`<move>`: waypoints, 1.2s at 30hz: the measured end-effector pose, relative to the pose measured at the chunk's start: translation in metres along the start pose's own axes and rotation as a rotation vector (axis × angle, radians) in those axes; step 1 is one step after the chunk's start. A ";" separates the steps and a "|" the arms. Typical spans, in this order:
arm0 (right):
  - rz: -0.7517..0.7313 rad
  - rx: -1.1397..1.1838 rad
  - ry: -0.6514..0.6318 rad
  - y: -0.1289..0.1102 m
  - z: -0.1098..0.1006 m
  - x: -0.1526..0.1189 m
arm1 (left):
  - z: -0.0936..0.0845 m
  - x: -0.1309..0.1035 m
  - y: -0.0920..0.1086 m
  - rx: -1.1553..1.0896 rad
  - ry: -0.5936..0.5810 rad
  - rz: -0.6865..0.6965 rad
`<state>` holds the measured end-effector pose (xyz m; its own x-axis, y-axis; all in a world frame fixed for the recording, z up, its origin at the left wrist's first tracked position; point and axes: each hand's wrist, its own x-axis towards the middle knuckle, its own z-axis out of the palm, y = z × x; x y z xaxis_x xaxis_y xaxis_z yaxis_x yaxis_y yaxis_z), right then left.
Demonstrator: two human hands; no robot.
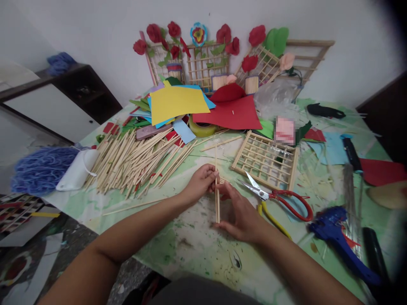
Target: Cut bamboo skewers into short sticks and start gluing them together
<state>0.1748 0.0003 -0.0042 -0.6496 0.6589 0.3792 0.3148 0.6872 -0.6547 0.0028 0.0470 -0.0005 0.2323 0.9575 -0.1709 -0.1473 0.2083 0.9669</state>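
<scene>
Head view, centre of frame: left hand (199,183) and right hand (239,214) each keep a closed grip on thin, light, stiff but snappable wooden sticks (217,199), held upright over the worktop (197,241), best pinched near their ends.

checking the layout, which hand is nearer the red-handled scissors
Right. The right hand lies just left of the red-handled scissors, close to the blades. The left hand is farther left, beyond the thin wooden sticks both hands hold.

A stained green table (190,241) bears a stick pile (133,163), coloured paper (178,103), scissors (280,199) and a lattice frame (267,161).
</scene>
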 end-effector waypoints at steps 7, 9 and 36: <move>0.018 0.013 0.000 0.004 0.003 -0.002 | 0.002 -0.002 0.000 -0.073 0.001 -0.008; 0.030 -0.018 0.024 0.005 0.003 -0.003 | 0.003 -0.003 0.000 -0.089 -0.011 -0.027; 0.094 -0.113 0.052 0.008 0.006 -0.001 | 0.004 -0.006 0.005 -0.310 -0.024 -0.116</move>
<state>0.1739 0.0033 -0.0141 -0.5777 0.7351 0.3548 0.4507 0.6497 -0.6122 0.0047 0.0415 0.0058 0.2864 0.9198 -0.2681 -0.4031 0.3696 0.8372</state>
